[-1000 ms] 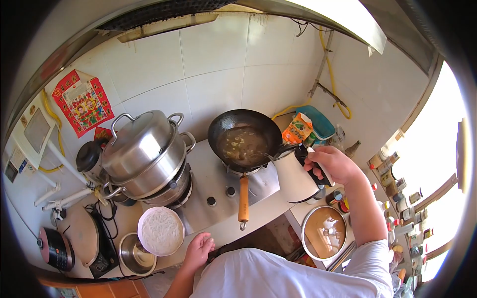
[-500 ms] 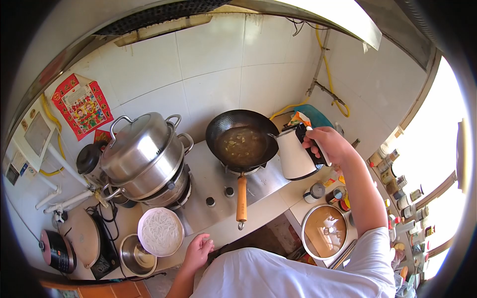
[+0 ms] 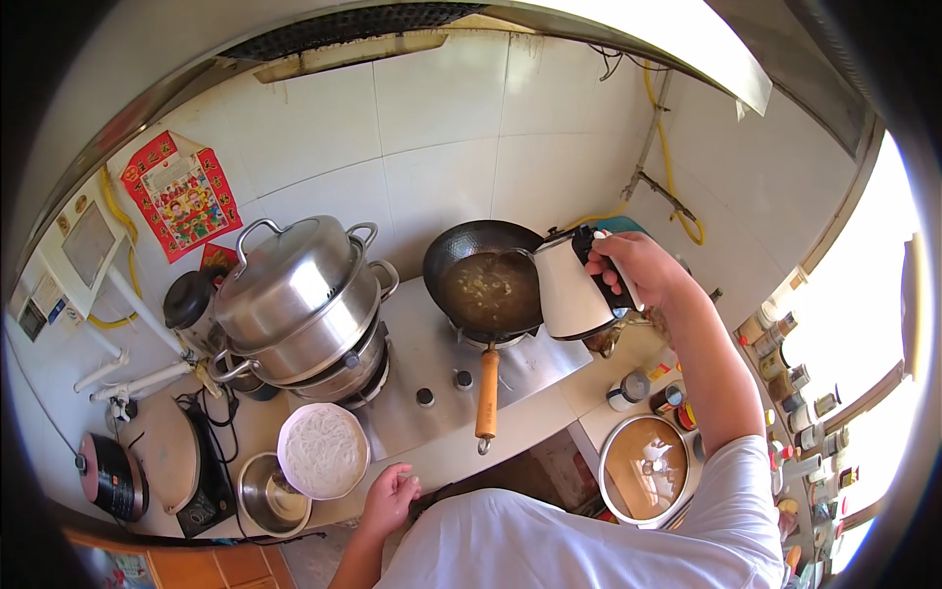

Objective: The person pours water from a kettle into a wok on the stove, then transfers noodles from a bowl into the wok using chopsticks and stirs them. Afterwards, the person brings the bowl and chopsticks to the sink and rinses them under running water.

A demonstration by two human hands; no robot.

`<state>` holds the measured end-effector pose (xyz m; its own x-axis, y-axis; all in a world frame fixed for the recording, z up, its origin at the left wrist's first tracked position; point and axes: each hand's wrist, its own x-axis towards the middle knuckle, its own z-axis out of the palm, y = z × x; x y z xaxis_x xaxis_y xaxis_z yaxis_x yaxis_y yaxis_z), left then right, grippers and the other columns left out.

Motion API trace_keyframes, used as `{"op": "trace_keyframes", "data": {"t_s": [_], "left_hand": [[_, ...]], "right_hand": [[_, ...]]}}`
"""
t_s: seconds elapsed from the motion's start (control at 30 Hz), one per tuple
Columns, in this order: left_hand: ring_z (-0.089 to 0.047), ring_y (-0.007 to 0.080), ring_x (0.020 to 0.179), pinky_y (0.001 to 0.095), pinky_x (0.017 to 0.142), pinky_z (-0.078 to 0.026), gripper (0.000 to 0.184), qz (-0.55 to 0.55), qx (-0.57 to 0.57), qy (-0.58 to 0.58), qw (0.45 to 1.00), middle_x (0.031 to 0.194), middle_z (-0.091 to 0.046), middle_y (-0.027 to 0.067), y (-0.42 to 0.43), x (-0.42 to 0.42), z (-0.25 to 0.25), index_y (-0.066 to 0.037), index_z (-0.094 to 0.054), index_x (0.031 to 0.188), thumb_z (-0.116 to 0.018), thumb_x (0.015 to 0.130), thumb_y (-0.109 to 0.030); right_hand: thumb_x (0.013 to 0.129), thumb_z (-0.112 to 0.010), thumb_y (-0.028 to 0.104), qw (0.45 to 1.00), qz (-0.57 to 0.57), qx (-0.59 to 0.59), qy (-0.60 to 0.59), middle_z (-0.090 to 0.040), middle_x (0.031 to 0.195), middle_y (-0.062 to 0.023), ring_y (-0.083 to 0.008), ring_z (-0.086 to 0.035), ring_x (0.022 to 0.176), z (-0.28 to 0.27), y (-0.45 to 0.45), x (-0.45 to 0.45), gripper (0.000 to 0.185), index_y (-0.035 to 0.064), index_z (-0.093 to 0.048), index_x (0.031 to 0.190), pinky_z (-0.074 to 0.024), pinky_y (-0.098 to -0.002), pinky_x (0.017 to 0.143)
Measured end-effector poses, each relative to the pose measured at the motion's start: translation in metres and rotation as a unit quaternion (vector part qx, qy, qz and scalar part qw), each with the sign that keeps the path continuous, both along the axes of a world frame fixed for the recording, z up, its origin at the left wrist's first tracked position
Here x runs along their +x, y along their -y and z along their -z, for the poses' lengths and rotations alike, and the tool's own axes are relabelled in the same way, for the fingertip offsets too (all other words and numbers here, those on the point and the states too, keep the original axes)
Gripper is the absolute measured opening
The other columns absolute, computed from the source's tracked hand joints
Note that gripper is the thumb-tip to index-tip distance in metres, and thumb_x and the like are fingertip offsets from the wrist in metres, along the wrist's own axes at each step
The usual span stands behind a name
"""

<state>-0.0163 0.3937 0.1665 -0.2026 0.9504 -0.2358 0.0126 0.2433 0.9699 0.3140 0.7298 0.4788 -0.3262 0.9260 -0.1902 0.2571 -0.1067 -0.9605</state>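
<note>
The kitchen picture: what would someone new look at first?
Probably the big, domed steel steamer on the left of the flat metal stove. Next, the white kettle in the right hand, at the right edge of the round black wok. Then the red paper poster hanging upper left.

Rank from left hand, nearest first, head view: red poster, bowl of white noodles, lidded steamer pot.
1. Bowl of white noodles: just left of the left hand.
2. Lidded steamer pot: beyond the bowl, on the stove.
3. Red poster: far left, on the wall.
</note>
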Motion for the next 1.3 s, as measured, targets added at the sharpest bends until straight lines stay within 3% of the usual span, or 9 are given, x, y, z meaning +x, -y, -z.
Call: {"op": "trace_keyframes", "data": {"t_s": [0.3,0.7,1.3], "left_hand": [[-0.066,0.0141,0.078,0.0292,0.074,-0.056,0.032,-0.002,-0.008,0.002,1.000,0.086,-0.066,0.0079,0.001,-0.001,0.004,0.005,-0.054,0.124,-0.063,0.100,-0.014],[-0.067,0.0140,0.079,0.0290,0.075,-0.055,0.032,0.029,-0.008,-0.007,1.000,0.086,-0.067,0.0081,-0.010,0.003,0.004,0.005,-0.055,0.124,-0.063,0.100,-0.014],[-0.068,0.0153,0.079,0.0301,0.075,-0.056,0.032,0.048,-0.020,-0.020,0.998,0.088,-0.068,0.0085,-0.016,0.005,0.007,0.005,-0.055,0.125,-0.063,0.099,-0.014]], "right_hand": [[0.097,-0.062,0.022,0.999,-0.010,-0.016,0.034,-0.068,0.083,-0.0086,-0.0105,-0.055,0.058,-0.003,0.018,0.004,0.025,-0.0026,-0.064,0.094,-0.0465,-0.0265,0.052],[0.097,-0.059,0.026,0.997,0.013,-0.016,0.077,-0.068,0.083,-0.0069,-0.0120,-0.051,0.059,-0.010,0.050,0.033,0.030,-0.0033,-0.065,0.093,-0.0442,-0.0278,0.058],[0.097,-0.059,0.023,0.996,0.044,-0.023,0.071,-0.068,0.083,-0.0079,-0.0107,-0.053,0.057,-0.012,0.046,0.056,0.026,-0.0022,-0.064,0.094,-0.0457,-0.0273,0.051]]}}
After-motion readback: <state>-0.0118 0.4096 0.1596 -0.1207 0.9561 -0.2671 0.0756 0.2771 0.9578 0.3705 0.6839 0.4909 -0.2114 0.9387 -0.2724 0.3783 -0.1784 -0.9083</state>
